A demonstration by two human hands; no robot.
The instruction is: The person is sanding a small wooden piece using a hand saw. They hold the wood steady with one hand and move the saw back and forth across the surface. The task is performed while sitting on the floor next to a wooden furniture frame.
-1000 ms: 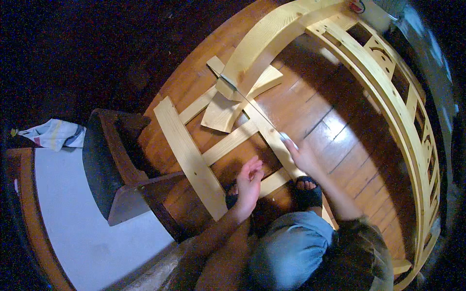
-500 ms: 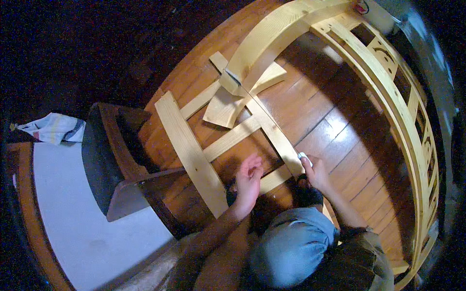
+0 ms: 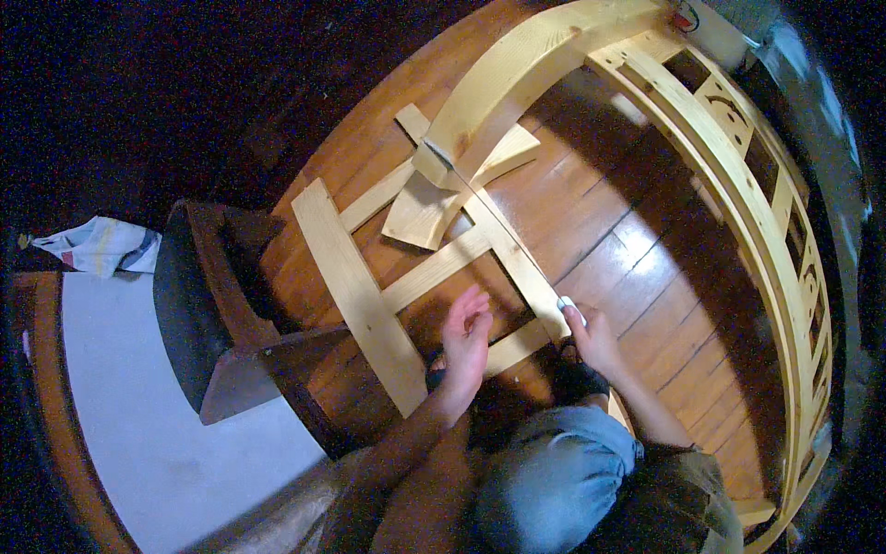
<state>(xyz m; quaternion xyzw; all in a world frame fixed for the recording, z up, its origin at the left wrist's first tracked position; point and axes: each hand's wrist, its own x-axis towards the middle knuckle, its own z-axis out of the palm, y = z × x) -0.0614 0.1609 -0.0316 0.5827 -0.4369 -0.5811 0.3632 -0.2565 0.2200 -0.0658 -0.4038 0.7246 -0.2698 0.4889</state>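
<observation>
the right hand is closed around the white handle of a thin saw, which reaches to the curved-looking beam. the left hand (half open, fingers bent, empty) is over the wooden frame.

The right hand keeps its fingers closed around the white handle of a handsaw, and the thin blade runs to the near end of a thick pale wooden beam. The left hand, its fingers loosely bent, is above a ladder-like wooden frame, which lies on the brown plank floor. Under the beam's end, a short board rests across this frame. At the right stands a long wooden rail structure. At the left, a patterned cloth lies on a white-topped counter.
</observation>
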